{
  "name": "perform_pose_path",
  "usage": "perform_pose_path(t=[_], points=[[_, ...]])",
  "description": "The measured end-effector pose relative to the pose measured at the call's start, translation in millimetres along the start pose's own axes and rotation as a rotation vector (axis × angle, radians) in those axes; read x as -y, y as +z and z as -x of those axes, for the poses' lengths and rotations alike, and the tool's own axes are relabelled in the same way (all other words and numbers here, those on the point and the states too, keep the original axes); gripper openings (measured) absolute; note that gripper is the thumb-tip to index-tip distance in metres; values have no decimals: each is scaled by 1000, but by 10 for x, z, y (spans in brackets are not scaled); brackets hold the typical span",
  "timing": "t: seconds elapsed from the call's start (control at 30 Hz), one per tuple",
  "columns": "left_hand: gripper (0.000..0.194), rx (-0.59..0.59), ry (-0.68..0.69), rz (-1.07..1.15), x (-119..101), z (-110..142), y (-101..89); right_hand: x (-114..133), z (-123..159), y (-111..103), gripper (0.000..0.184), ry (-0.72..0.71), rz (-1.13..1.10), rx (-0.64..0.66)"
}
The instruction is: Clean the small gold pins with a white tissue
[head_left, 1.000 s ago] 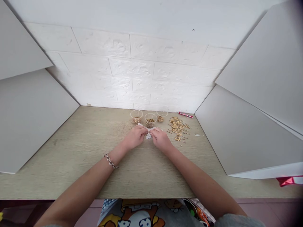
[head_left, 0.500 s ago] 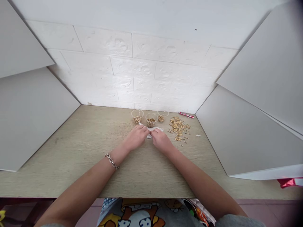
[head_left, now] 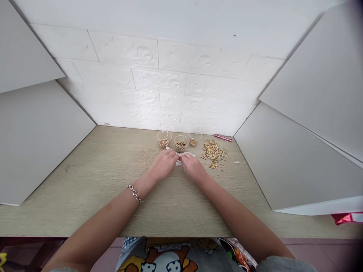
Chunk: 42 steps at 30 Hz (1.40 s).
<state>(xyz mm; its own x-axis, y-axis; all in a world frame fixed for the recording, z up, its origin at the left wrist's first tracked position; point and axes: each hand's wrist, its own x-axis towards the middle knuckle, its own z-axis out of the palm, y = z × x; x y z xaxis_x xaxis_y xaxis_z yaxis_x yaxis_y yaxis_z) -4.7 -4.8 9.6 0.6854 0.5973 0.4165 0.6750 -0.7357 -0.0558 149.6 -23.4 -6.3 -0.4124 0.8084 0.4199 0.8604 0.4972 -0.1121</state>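
So both forearms came up from the bottom corners and angled inward, with the left hand and right hand pretty much meeting in the middle. Fingers on both were curled in, tips together or nearly so, hard to tell exactly. Backs of the hands faced up, and the left wrist looked pretty straight.

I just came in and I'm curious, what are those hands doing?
Someone's left hand and right hand meet over some white paper, fingertips together. Whatever they pinch is too small to tell. Three clear cups with small bits inside stand just behind, and a pile of gold sticks lies to the right.
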Motion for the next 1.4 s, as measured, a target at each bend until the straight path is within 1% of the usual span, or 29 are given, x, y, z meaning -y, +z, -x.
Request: perform_pose_path(t=[0.1,0.27,0.53,0.7,0.97,1.1,1.27,1.4], points=[[12,-11,-30,53,24,4,-30,11,-17,-33,25,26,-65,-43],[15,-12,-44,93,29,19,-57,9,-6,-58,22,21,-134,-79],[17,-22,-41,135,23,26,-64,-44,6,-27,21,10,-216,-131],[20,-50,-55,168,27,25,-59,-73,8,-16,22,23,-268,-180],[21,-80,-60,211,21,31,-29,-60,2,-57,26,60,-287,-160],[20,-87,-71,237,20,30,-18,-38,-3,-86,23,89,-332,-163],[20,-126,-114,320,39,27,27,-32,-22,-85,16,64,-436,-211],[19,-152,-147,384,45,27,61,-40,-29,-73,14,79,-477,-244]])
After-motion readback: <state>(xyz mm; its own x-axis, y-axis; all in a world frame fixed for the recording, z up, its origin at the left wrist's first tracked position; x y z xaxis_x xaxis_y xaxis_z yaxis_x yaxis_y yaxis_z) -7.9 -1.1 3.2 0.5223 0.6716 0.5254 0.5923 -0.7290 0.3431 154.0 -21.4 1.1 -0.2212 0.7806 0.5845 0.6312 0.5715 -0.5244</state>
